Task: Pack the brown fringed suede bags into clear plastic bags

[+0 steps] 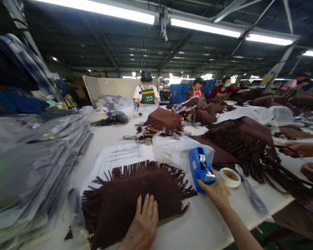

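A dark brown fringed bag (pixel 127 194) lies flat in front of me, its fringe spread toward the far side. My left hand (pixel 143 222) rests on the bag with its fingers stretched out, holding nothing. To the right, a blue tape dispenser (pixel 194 166) stands on the table. My right hand (pixel 218 191) closes around its near end by the cutting edge, with the thumb on the left side. Whether a piece of tape is between the fingers cannot be made out. A white roll of tape (pixel 230 177) lies just right of that hand.
Grey plastic-wrapped pieces (pixel 36 173) are piled at the left. A printed sheet (pixel 122 152) and clear plastic (pixel 172 149) lie behind the bag. More brown fringed bags (pixel 246 142) are heaped at right, near another person's hands (pixel 302 149). A co-worker in a green apron (pixel 147 93) stands across the table.
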Demonstrator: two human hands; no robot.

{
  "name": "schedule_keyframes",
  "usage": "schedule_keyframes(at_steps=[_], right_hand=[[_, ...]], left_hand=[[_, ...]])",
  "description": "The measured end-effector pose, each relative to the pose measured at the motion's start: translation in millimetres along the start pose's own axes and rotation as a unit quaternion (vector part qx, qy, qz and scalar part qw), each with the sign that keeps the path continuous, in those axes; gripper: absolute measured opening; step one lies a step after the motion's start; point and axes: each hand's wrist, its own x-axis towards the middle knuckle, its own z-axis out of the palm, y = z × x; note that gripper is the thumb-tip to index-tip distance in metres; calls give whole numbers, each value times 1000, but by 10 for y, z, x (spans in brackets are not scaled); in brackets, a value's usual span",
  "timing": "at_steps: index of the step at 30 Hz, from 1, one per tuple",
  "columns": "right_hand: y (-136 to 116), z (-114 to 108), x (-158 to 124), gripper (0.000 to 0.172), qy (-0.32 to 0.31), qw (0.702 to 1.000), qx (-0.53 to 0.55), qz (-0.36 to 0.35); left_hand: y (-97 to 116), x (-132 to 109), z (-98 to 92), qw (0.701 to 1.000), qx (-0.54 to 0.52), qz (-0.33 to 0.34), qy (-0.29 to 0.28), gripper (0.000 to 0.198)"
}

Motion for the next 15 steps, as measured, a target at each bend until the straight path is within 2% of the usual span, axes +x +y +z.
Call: schedule_keyframes(at_steps=[3,5,6,7,8,9,11,13,15], right_hand=[[-103,-69,-169,79,20,1000,14,4],[-190,-111,-485,83,57,998,40,9],[-232,-118,-689,79,77,993,84,17],[-272,-108,-902,68,66,987,141,40],[-312,-82,-1104,53,15,977,196,78],[-353,-41,-1277,46,-62,952,274,120],[-435,71,-1488,41,-167,863,414,236],[-503,187,-1529,37,-204,757,524,332],[-544,291,-1500,33,-212,681,583,390]], left_hand=[[18,-24,-12,1000,8,21,-13,41],[11,-44,13,1000,2,19,5,47],[0,-51,27,1000,-9,11,15,51],[-15,-56,38,999,-26,4,23,55],[-36,-57,43,998,-46,-5,30,58],[-62,-54,44,997,-65,-11,32,62],[-123,-35,34,995,-90,-13,30,67],[-184,-4,30,994,-94,-29,37,68],[-226,32,45,993,-95,-52,48,66]])
